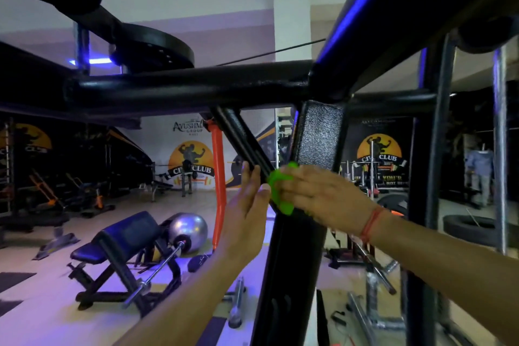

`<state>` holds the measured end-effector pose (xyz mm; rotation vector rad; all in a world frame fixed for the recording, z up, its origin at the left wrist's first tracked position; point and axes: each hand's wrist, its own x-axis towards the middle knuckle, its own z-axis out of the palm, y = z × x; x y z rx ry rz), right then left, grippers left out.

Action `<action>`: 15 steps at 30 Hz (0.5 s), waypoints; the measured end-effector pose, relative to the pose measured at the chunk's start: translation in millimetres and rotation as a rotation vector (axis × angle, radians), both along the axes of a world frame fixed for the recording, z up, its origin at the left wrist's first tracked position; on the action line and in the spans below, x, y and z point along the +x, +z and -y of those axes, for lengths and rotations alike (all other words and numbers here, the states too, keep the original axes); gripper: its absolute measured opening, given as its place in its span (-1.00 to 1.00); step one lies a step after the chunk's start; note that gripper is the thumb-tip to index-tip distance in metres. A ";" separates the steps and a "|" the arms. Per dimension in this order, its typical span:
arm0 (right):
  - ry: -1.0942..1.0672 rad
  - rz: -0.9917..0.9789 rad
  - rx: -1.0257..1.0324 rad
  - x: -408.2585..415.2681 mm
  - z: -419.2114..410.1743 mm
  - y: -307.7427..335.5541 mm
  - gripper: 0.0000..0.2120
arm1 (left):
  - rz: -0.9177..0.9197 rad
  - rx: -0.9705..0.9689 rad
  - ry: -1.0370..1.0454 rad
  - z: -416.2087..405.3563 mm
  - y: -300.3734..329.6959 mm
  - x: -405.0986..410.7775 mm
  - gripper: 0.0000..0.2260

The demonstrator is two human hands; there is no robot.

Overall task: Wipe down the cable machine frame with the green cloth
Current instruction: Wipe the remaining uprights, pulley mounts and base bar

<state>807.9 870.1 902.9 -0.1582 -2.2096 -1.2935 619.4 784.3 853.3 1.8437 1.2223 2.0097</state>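
Head view: both forearms reach up from the bottom edge toward a black post of the cable machine frame. The right hand, with an orange thread band at the wrist, lies flat against the post, fingers straight and close together, pressing the green cloth onto the metal. The cloth is bunched under the fingers and palm; it shows only past the fingertips and below the edge of the hand, at the junction where a thinner diagonal strut meets the post. The left hand stands edge-on just beside the cloth, fingers straight and together, fingertips touching the diagonal strut; its thumb side is next to the cloth, though actual contact with it cannot be made out.

Above the hands, a thick horizontal frame tube crosses the view, with a pulley wheel and a thin cable over it.

Farther off on the gym floor sit an inclined padded bench, a barbell leaning at it, a silver exercise ball and an orange hanging bar. Club logos mark the back wall.
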 end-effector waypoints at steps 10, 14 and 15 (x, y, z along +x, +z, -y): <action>0.016 0.041 0.084 42.4 -30.3 41.8 -0.52 | -0.025 -0.052 0.281 -4.9 -27.3 51.5 -0.43; 0.078 -0.349 0.027 33.6 -35.2 60.6 -0.55 | 0.032 -0.071 0.269 0.1 -31.0 63.7 -0.60; 0.128 -0.346 0.020 27.7 -35.7 46.3 -0.59 | 0.030 -0.092 0.273 1.1 -34.2 64.5 -0.62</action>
